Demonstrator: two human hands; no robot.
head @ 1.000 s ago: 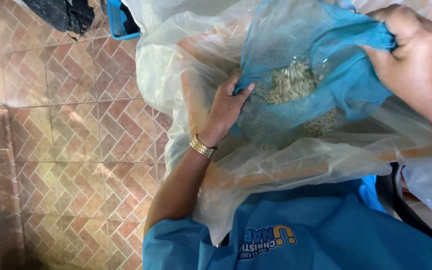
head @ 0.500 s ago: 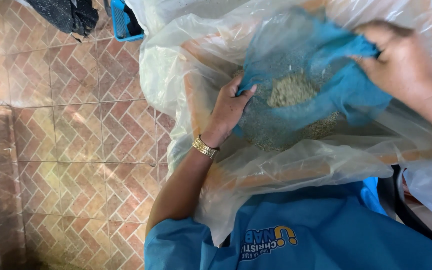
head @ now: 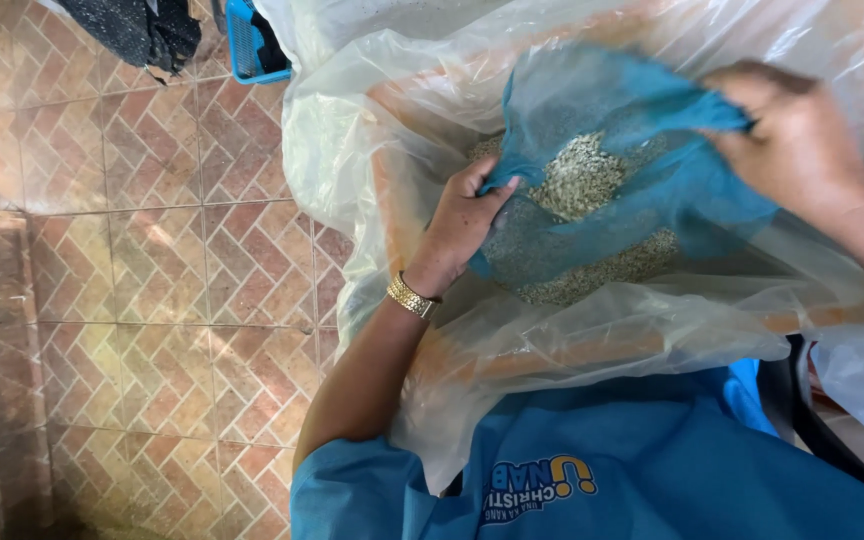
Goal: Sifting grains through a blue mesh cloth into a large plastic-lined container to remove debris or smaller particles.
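Gripping a blue mesh cloth (head: 642, 190) at 2 opposite edges, we hold it slung like a shallow hammock inside a container lined with clear plastic sheeting (head: 592, 340). Our left hand (head: 457, 225) pinches the cloth's near-left edge, thumb on top and the other fingers curled tight underneath, so the fabric bunches between them. A gold wristband (head: 412, 296) sits just below that hand on the wrist. Our right hand (head: 802, 150) clamps the cloth's far-right edge; its fingers are pressed together and folded over a gathered ridge of fabric, though we cannot tell how the fingertips lie, since they are hidden beneath the cloth.

A heap of pale, small grains (head: 582, 180) lies in the middle of the cloth, seen through the mesh, and a second band of the same grains (head: 602, 275) shows along the cloth's lower sag, nearer to us. The cloth hangs between both hands, its centre dipping toward the orange-brown rim (head: 392, 215) that shows through the plastic just left of the cloth.

Well away from the cloth, to its left, spreads a floor of reddish herringbone tiles (head: 152, 280). Beyond the cloth's upper-left corner stands a small blue crate (head: 242, 45), and further left of that lies a dark speckled fabric (head: 132, 30). Below the cloth, closest to us, our blue shirt (head: 652, 470) fills the lower edge.
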